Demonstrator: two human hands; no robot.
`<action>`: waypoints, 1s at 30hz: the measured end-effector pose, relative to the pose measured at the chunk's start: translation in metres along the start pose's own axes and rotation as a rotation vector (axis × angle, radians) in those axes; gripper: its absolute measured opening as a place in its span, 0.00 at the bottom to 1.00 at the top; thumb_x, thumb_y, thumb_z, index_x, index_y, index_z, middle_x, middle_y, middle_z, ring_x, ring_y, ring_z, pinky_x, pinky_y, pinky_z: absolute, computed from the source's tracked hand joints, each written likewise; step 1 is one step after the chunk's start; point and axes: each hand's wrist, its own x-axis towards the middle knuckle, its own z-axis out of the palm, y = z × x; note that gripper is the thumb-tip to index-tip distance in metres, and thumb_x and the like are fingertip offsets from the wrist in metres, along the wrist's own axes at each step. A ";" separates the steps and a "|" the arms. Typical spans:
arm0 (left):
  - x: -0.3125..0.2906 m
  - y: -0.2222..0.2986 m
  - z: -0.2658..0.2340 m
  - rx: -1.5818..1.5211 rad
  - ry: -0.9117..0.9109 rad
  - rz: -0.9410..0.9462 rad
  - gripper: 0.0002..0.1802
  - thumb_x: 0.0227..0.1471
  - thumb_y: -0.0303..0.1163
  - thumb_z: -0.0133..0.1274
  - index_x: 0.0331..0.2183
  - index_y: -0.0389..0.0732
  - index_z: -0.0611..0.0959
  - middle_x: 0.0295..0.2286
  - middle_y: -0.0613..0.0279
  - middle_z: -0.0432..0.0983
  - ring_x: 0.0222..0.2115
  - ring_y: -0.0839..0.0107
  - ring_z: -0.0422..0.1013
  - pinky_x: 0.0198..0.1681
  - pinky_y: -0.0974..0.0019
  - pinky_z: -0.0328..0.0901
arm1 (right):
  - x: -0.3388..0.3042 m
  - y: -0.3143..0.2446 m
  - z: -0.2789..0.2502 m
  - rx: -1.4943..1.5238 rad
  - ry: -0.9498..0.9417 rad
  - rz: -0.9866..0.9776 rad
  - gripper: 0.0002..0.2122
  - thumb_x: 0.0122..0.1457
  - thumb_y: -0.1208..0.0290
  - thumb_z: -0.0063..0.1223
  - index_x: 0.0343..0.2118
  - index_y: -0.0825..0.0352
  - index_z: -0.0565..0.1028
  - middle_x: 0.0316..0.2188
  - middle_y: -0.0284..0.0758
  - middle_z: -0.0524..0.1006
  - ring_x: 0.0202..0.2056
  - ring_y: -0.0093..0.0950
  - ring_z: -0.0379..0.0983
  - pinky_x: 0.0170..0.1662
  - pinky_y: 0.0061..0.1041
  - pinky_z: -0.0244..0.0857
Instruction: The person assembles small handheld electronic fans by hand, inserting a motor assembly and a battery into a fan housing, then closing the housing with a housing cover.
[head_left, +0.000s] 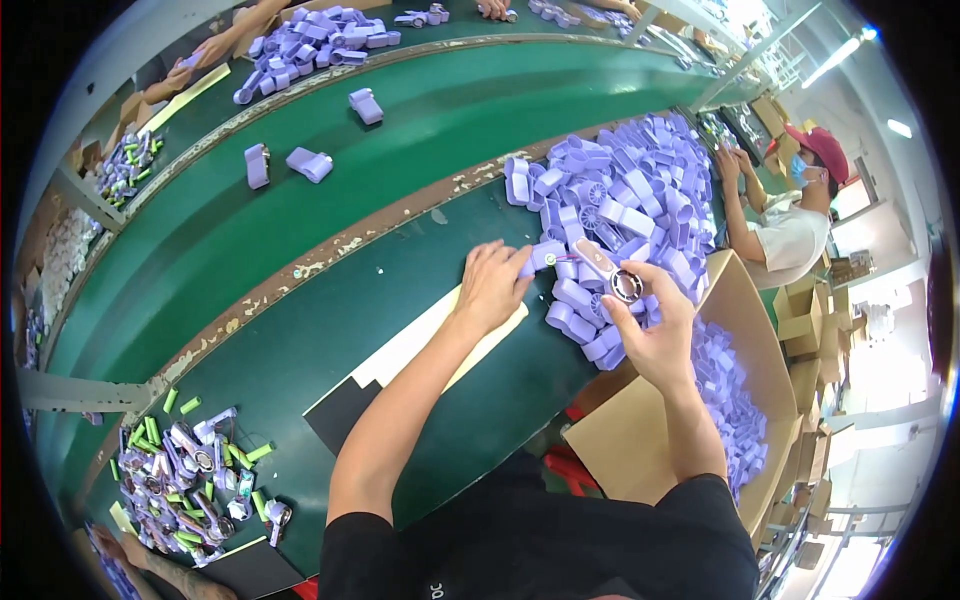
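My left hand (492, 286) is closed on a light purple plastic casing (543, 257) above the green bench. Thin wires run from this casing to a pinkish oval front panel with a dark round ring (597, 258). That panel is pinched between the thumb and fingers of my right hand (655, 320). Just beyond both hands lies a big heap of purple casings (640, 190). Under my left wrist is a pale yellow and white sheet (420, 335), with a black piece (338, 415) at its near end.
Fan parts with green cylindrical cells (185, 470) are piled at the left. An open cardboard box (765, 320) of casings stands at my right. Beyond a raised edge runs a green belt (220, 225) carrying a few casings. A masked person (790, 215) sits at right; other people's hands work around.
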 end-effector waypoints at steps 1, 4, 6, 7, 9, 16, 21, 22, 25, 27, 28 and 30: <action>-0.003 0.005 -0.008 -0.051 -0.006 -0.031 0.25 0.53 0.34 0.64 0.54 0.45 0.82 0.47 0.49 0.77 0.49 0.47 0.74 0.58 0.47 0.63 | 0.002 -0.001 0.002 -0.002 0.005 -0.007 0.19 0.53 0.73 0.71 0.47 0.71 0.79 0.36 0.38 0.81 0.37 0.30 0.78 0.43 0.27 0.71; -0.014 0.026 -0.044 -0.306 0.034 -0.177 0.31 0.50 0.29 0.66 0.57 0.42 0.80 0.44 0.50 0.76 0.42 0.51 0.76 0.47 0.50 0.71 | 0.008 -0.003 0.008 -0.002 0.010 -0.040 0.19 0.52 0.74 0.71 0.47 0.71 0.79 0.36 0.38 0.81 0.36 0.28 0.79 0.43 0.27 0.71; -0.023 0.032 -0.069 -0.338 0.076 -0.210 0.32 0.49 0.27 0.67 0.57 0.42 0.80 0.44 0.51 0.75 0.42 0.54 0.77 0.46 0.52 0.73 | 0.011 -0.011 0.012 0.042 -0.002 -0.041 0.19 0.52 0.75 0.71 0.47 0.71 0.78 0.36 0.37 0.82 0.36 0.27 0.79 0.43 0.27 0.71; -0.030 0.033 -0.077 -0.380 0.107 -0.237 0.33 0.49 0.26 0.67 0.58 0.41 0.79 0.45 0.52 0.74 0.42 0.57 0.78 0.46 0.55 0.74 | 0.012 -0.014 0.014 0.073 -0.005 -0.062 0.19 0.53 0.76 0.70 0.47 0.71 0.78 0.37 0.35 0.82 0.35 0.24 0.78 0.43 0.26 0.71; -0.046 0.031 -0.087 -0.562 0.196 -0.281 0.32 0.49 0.24 0.67 0.57 0.39 0.80 0.45 0.54 0.74 0.42 0.61 0.78 0.48 0.58 0.74 | 0.012 -0.023 0.019 0.124 -0.022 -0.075 0.19 0.53 0.76 0.70 0.47 0.71 0.78 0.37 0.35 0.82 0.35 0.24 0.78 0.43 0.25 0.70; -0.096 0.045 -0.148 -1.235 0.480 -0.445 0.36 0.50 0.13 0.64 0.58 0.35 0.68 0.46 0.56 0.74 0.47 0.67 0.77 0.55 0.64 0.72 | 0.007 -0.043 0.034 0.520 -0.166 0.063 0.17 0.60 0.75 0.65 0.51 0.72 0.77 0.38 0.30 0.78 0.39 0.19 0.71 0.46 0.21 0.65; -0.136 0.050 -0.171 -1.503 0.663 -0.638 0.20 0.66 0.32 0.54 0.55 0.36 0.71 0.51 0.49 0.77 0.48 0.64 0.77 0.54 0.57 0.73 | 0.012 -0.054 0.044 0.824 -0.392 0.204 0.18 0.66 0.71 0.58 0.55 0.74 0.73 0.46 0.37 0.80 0.47 0.22 0.75 0.53 0.22 0.67; -0.142 0.051 -0.173 -1.505 0.673 -0.662 0.20 0.66 0.32 0.54 0.55 0.36 0.71 0.51 0.49 0.77 0.48 0.64 0.77 0.54 0.57 0.73 | 0.014 -0.055 0.048 0.862 -0.408 0.191 0.18 0.67 0.70 0.57 0.55 0.74 0.73 0.46 0.39 0.81 0.48 0.24 0.76 0.54 0.22 0.67; -0.156 0.059 -0.177 -1.588 0.706 -0.725 0.24 0.70 0.40 0.46 0.60 0.37 0.70 0.53 0.46 0.74 0.42 0.66 0.76 0.41 0.63 0.74 | 0.014 -0.054 0.054 0.866 -0.474 0.211 0.18 0.67 0.69 0.57 0.55 0.75 0.73 0.47 0.41 0.81 0.49 0.26 0.78 0.55 0.24 0.67; -0.164 0.058 -0.177 -1.612 0.708 -0.742 0.25 0.70 0.40 0.46 0.61 0.37 0.70 0.53 0.46 0.74 0.40 0.67 0.76 0.39 0.65 0.73 | 0.013 -0.057 0.059 0.903 -0.486 0.219 0.18 0.66 0.70 0.58 0.55 0.75 0.74 0.48 0.41 0.81 0.49 0.25 0.78 0.55 0.24 0.68; -0.166 0.058 -0.177 -1.641 0.696 -0.743 0.25 0.70 0.40 0.46 0.61 0.38 0.69 0.53 0.46 0.74 0.39 0.68 0.75 0.36 0.67 0.71 | 0.013 -0.058 0.060 0.905 -0.495 0.226 0.18 0.66 0.70 0.58 0.55 0.75 0.74 0.48 0.41 0.81 0.49 0.25 0.78 0.55 0.24 0.68; -0.171 0.056 -0.175 -1.619 0.690 -0.740 0.24 0.70 0.41 0.46 0.60 0.37 0.70 0.52 0.46 0.75 0.37 0.69 0.74 0.34 0.68 0.70 | 0.012 -0.059 0.062 0.912 -0.504 0.222 0.19 0.66 0.69 0.58 0.55 0.74 0.74 0.47 0.41 0.81 0.49 0.25 0.78 0.54 0.23 0.68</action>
